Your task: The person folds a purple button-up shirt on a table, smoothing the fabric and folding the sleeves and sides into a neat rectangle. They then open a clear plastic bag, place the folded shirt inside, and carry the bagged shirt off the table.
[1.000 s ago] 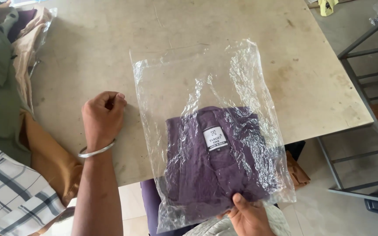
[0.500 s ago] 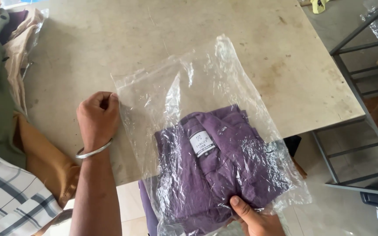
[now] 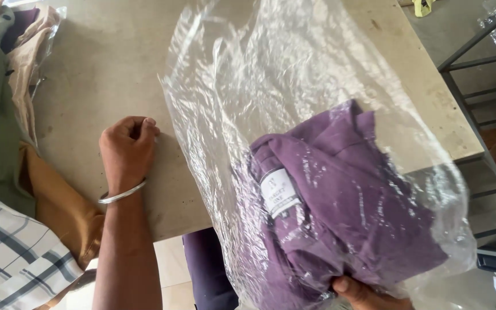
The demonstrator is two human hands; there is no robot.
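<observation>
Now right hand pinches bagged purple shirt at its lower edge

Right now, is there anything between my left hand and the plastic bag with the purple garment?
Nothing visible. The left hand rests closed on the table, and only bare tabletop lies between it and the plastic bag. The right hand holds the bag with the purple garment from below.

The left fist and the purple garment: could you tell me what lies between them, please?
In the head view, only the clear plastic bag and bare table separate the left fist from the purple garment.
</observation>
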